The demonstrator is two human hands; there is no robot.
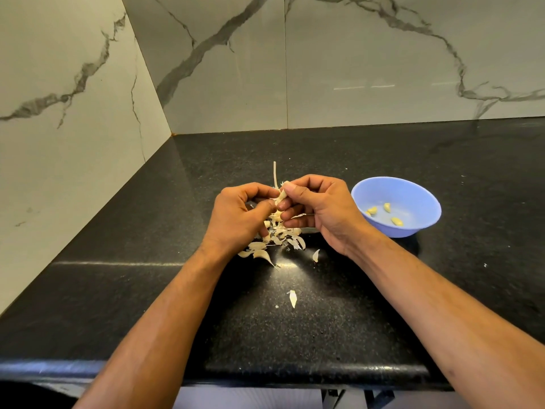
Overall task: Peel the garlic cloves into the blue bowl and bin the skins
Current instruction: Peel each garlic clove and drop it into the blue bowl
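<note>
Garlic cloves [383, 213]: four in bowl [424, 225]

The worktop [354, 305] looks like polished black stone with fine pale speckles; it is glossy and gives soft reflections near its front edge at 6 o'clock. The walls [368, 63] at 12 o'clock are large smooth tiles, pale with grey marble veins, and have a light sheen. The bowl [424, 208] at 3 o'clock seems to be plastic, pale blue, smooth and a little matt. The cloves [396, 221] inside it are yellowish and smooth, slightly shiny. The skins [262, 254] in the centre are thin, dry and papery, off-white, curled and matt. The stalk [275, 174] above the hands looks dry and straw-like.
</note>
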